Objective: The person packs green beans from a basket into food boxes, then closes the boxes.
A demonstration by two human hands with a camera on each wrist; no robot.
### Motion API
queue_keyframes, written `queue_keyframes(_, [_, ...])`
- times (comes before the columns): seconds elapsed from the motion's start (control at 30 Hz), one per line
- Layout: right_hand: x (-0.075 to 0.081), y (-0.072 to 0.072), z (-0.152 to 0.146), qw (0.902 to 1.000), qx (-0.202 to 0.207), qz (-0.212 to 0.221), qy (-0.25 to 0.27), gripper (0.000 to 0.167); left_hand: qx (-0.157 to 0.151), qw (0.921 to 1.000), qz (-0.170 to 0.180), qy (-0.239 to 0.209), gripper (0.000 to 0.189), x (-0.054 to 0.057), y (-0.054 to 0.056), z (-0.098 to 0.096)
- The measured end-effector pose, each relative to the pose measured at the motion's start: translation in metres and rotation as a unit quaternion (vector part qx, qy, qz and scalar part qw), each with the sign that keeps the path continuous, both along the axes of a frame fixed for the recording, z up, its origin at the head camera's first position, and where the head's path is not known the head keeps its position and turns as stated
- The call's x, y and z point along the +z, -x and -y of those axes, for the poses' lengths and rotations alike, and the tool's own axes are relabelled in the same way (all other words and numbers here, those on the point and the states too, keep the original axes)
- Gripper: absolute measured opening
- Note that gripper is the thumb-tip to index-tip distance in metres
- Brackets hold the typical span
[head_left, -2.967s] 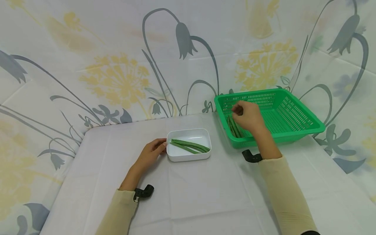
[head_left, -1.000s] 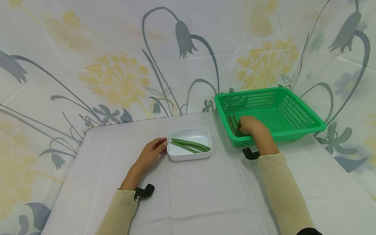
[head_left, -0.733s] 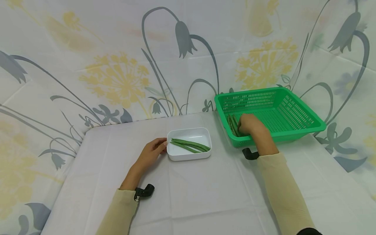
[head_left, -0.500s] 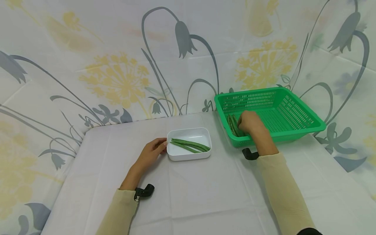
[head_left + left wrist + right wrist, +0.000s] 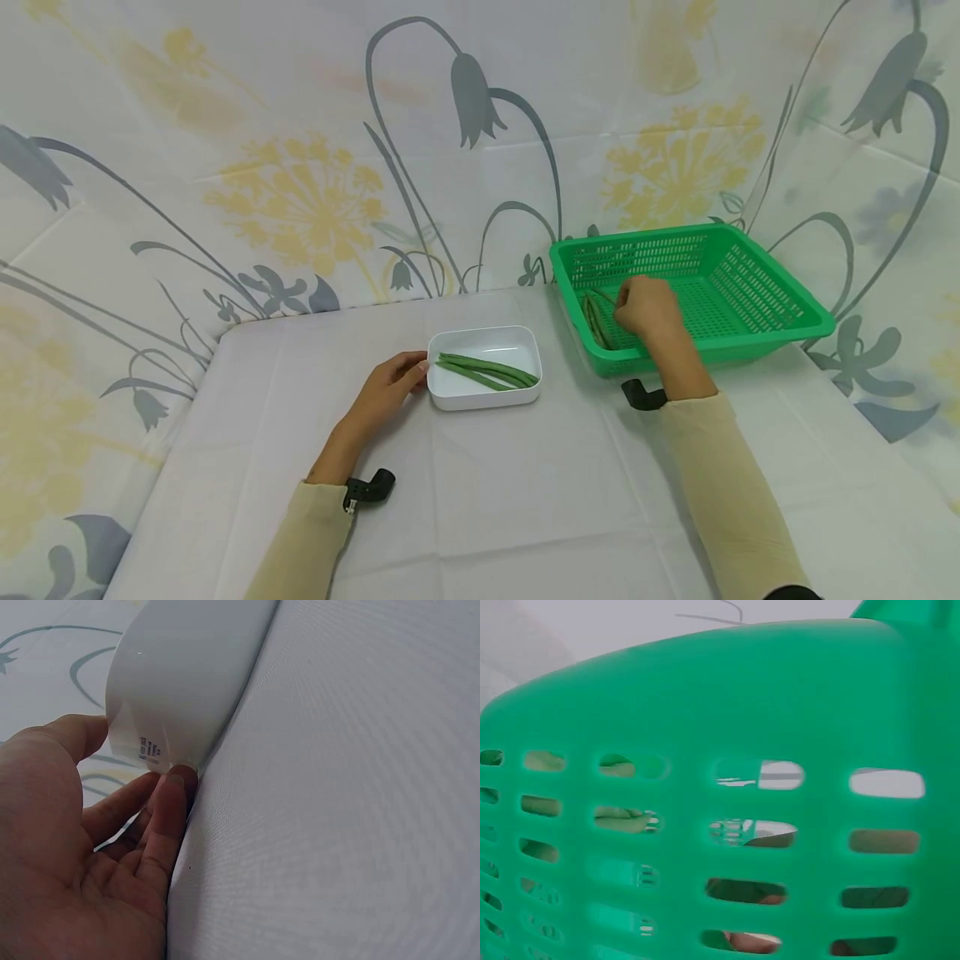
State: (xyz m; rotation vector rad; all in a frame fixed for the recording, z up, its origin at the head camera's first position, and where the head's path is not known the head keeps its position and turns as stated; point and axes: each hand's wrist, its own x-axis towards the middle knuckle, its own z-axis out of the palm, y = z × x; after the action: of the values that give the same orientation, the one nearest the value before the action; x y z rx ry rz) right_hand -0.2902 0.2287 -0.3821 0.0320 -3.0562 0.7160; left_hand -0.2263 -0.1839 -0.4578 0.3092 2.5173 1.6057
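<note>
A white rectangular dish (image 5: 483,402) stands mid-table with several green beans (image 5: 487,369) lying in it. My left hand (image 5: 384,390) holds its left end; in the left wrist view the thumb touches the rim and the fingertips meet the lower edge of the dish wall (image 5: 172,682). Inside the left part of a green plastic basket (image 5: 720,343), my right hand (image 5: 648,308) has its fingers curled downward, with a green bean (image 5: 604,295) running into them. Other green beans (image 5: 595,323) lie beside that hand. Its fingertips are hidden in the head view, and the basket wall (image 5: 682,697) mostly covers them in the right wrist view.
A white cloth (image 5: 525,500) covers the table. Behind it hangs a flower-printed sheet (image 5: 300,125). The basket's raised rim (image 5: 780,337) surrounds the right hand, and its right part shows bare slotted floor.
My right hand has gone down into the basket, then risen slightly and shifted right, with one green bean now slanting toward its fingers. The left hand and dish have stayed in place.
</note>
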Motion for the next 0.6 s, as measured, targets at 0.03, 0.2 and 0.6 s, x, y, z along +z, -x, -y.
queue_keyframes(0.03, [0.001, -0.001, 0.000, 1.0000, -0.002, -0.003, 0.002, 0.014, 0.000, 1.0000, 0.000, -0.001, 0.046, 0.000, 0.000, 0.001])
queue_keyframes(0.2, [0.009, -0.008, 0.002, 0.9994, 0.001, -0.033, 0.012, 0.012, 0.007, 1.0000, -0.004, -0.003, 0.048, -0.020, 0.011, 0.006])
queue_keyframes(0.6, [0.033, -0.024, 0.013, 0.9956, 0.018, -0.085, 0.036, 0.016, -0.002, 1.0000, -0.002, -0.002, 0.046, 0.010, -0.006, -0.002])
